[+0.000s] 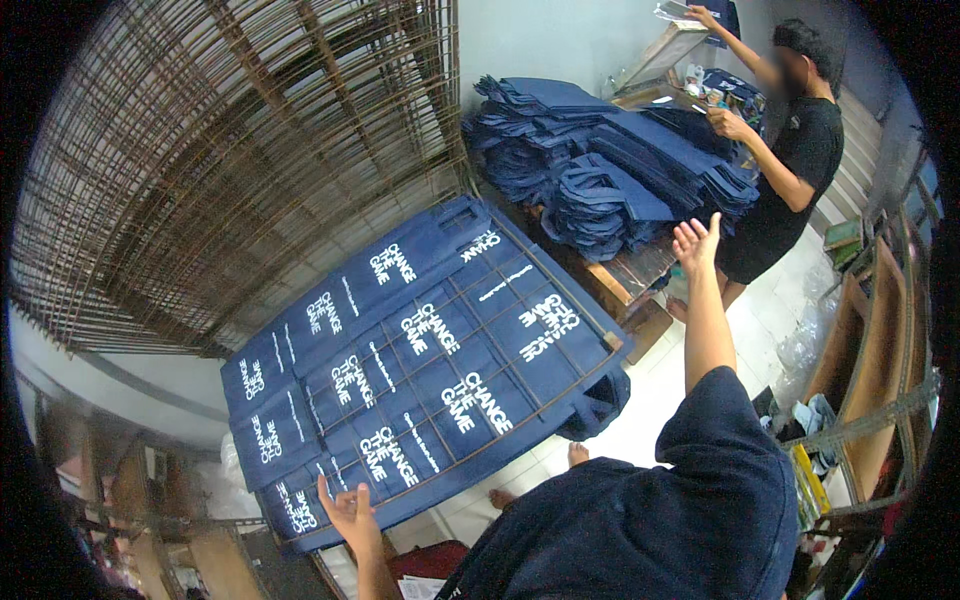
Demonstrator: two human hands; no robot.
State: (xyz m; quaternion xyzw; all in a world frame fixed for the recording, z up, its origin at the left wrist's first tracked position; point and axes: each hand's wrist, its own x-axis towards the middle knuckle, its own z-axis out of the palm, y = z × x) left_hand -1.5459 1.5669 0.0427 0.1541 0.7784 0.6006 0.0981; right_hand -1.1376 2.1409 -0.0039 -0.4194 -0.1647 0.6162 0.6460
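A wire rack shelf (600, 345) in front of me carries several flat navy blue bags (420, 370) with white printed lettering. My left hand (345, 510) rests at the near edge of this shelf, fingers spread, touching the closest bag. My right hand (697, 243) is lifted in the air to the right, open, holding nothing, past the far right corner of the shelf. My dark blue sleeve (720, 450) fills the lower right.
More wire shelves (240, 150) are tilted up behind. A big pile of folded navy bags (600, 165) lies on a wooden table (625, 280). Another person (795, 150) in black works at a printing frame (665, 50). Wooden frames (880, 350) stand at right.
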